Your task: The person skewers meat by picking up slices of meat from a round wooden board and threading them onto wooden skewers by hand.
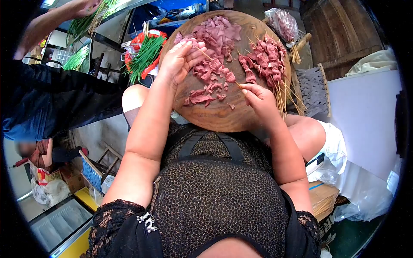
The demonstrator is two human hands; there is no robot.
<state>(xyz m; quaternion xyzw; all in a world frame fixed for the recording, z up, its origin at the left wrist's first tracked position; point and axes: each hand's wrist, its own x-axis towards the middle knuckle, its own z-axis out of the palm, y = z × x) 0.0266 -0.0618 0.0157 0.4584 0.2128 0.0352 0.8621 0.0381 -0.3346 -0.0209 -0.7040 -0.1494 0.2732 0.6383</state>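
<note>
A round wooden board [193, 116] lies in front of me with a pile of sliced raw meat [219, 34] at its far side and loose pieces [200, 96] nearer me. My left hand [183, 60] is closed on a piece of meat by the tip of a skewer. The other end of that thin skewer [238, 85] is pinched by my right hand [258, 99], and meat is threaded near its middle. To the right, a heap of loaded meat skewers [269, 60] rests on the board, its sticks pointing toward me.
Green vegetable skewers [146, 53] stand in a red bag left of the board. A plastic bag of skewers [284, 26] is at the far right. One person [51, 94] stands at the left holding green skewers; another [43, 152] is farther back. A woven chair [314, 90] stands right.
</note>
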